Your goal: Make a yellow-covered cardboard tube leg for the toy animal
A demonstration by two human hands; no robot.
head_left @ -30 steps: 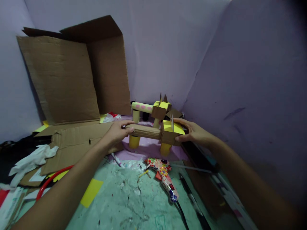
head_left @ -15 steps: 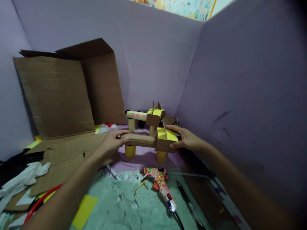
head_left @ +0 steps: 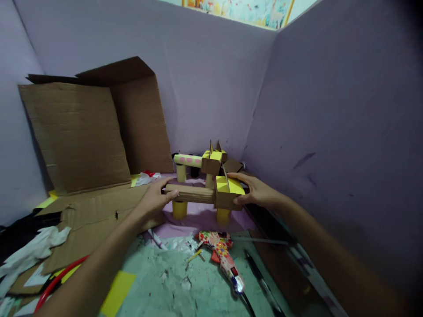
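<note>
Left hand (head_left: 154, 199) pinches the tail end of the cardboard figure (head_left: 191, 193), thumb in front, the other fingers partly lost behind it. Over on the far side, the right hand (head_left: 257, 190) grips the boxy, yellow-topped head (head_left: 229, 196) between thumb and fingers, those fingertips mostly tucked out of sight. So the figure sits level between the two hands, mid-table, with yellow cylinders (head_left: 180, 210) under both ends; whether they are fixed to it or merely beneath it, I can't fairly tell from here.

Behind stands a second figure (head_left: 188, 160), pink-spotted, its lower parts partly blocked by the one in front. Nearer, a flowery glue gun (head_left: 224, 259) lies on the green cover (head_left: 158, 286), its cord running out of the picture at the bottom. A pen (head_left: 261, 279) beside it is cut off there too, and so is the yellow paper (head_left: 118, 293). Up top, a picture (head_left: 241, 9) is cropped by the frame's edge.
</note>
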